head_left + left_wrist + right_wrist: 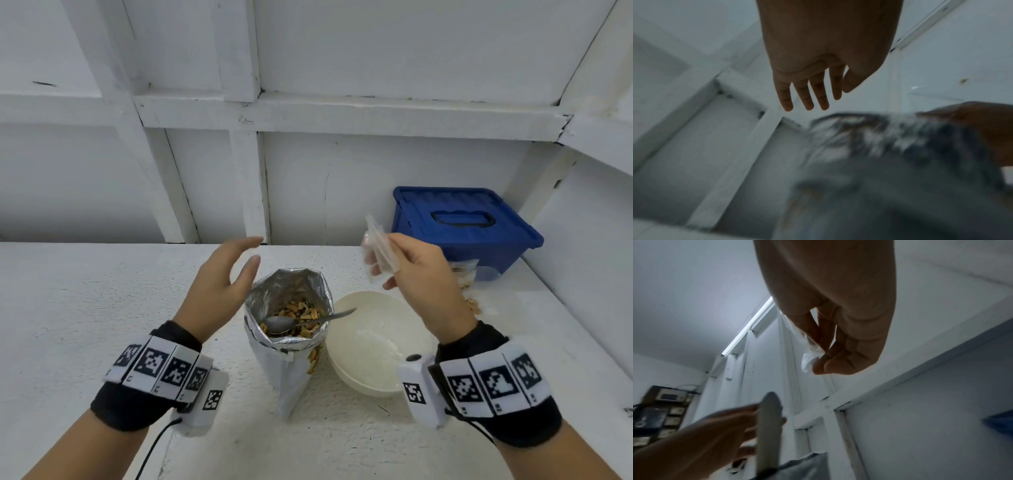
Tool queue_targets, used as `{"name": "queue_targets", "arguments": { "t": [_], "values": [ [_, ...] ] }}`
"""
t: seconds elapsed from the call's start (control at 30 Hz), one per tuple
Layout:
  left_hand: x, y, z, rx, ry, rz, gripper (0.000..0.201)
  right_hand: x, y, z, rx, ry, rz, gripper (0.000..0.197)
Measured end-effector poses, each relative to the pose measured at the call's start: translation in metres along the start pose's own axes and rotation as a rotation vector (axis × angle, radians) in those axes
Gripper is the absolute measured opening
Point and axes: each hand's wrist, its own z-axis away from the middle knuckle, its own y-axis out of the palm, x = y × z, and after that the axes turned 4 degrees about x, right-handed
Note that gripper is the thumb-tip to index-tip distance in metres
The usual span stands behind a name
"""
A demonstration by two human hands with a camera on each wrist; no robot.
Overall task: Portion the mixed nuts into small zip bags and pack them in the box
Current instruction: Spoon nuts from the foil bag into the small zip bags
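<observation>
The right hand (416,274) pinches an empty zip bag (378,251), it seems. The left hand (219,284) hangs with fingers spread beside the nut pouch (291,342).

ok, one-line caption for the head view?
Right hand holds an empty zip bag; open left hand reaches beside the nut bag.

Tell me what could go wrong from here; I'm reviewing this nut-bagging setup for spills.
1. The tall silver foil bag of mixed nuts stands open with a metal spoon leaning out over its rim; the open left hand hovering beside it could knock it over.
2. The right hand pinches the small clear zip bag by itself, so scooped nuts may miss its mouth.
3. The blue plastic box is lidded, which could delay packing.
</observation>
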Motion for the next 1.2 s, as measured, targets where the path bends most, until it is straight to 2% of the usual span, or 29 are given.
{"name": "queue_targets", "arguments": {
  "t": [0.1, 0.2, 0.27, 0.47, 0.57, 0.67, 0.83, 1.0, 1.1, 1.2],
  "values": [
    [-0.038, -0.012, -0.005, 0.036, 0.169, 0.045, 0.040, 0.017, 0.018, -0.001, 0.065, -0.014, -0.042, 0.024],
    [-0.059, -0.016, -0.004, 0.177, 0.231, 0.055, 0.073, 0.024, 0.038, 0.002, 0.113, -0.034, -0.038, 0.024],
    [-0.064, -0.013, -0.004, 0.222, 0.242, 0.066, 0.083, 0.025, 0.049, 0.004, 0.124, -0.028, -0.054, 0.023],
    [-0.070, -0.011, 0.001, 0.234, 0.165, 0.179, 0.067, 0.021, 0.058, 0.006, 0.191, 0.025, -0.098, 0.031],
    [-0.068, -0.011, 0.004, 0.213, 0.167, 0.186, 0.059, 0.022, 0.056, 0.007, 0.251, 0.024, -0.061, 0.019],
    [-0.068, -0.013, 0.007, 0.241, 0.181, 0.186, 0.064, 0.024, 0.055, 0.009, 0.254, -0.007, -0.048, 0.015],
    [-0.073, -0.012, 0.011, 0.282, 0.166, 0.239, 0.071, 0.025, 0.059, 0.010, 0.227, -0.051, -0.022, 0.025],
    [-0.072, -0.011, 0.014, 0.215, 0.190, 0.306, 0.057, 0.026, 0.059, 0.012, 0.229, -0.010, -0.043, 0.023],
    [-0.070, -0.012, 0.014, 0.158, 0.218, 0.283, 0.051, 0.029, 0.054, 0.015, 0.274, -0.005, -0.063, 0.033],
    [-0.068, -0.014, 0.014, 0.105, 0.222, 0.275, 0.050, 0.031, 0.053, 0.016, 0.233, -0.060, -0.050, 0.018]
  ]
}}
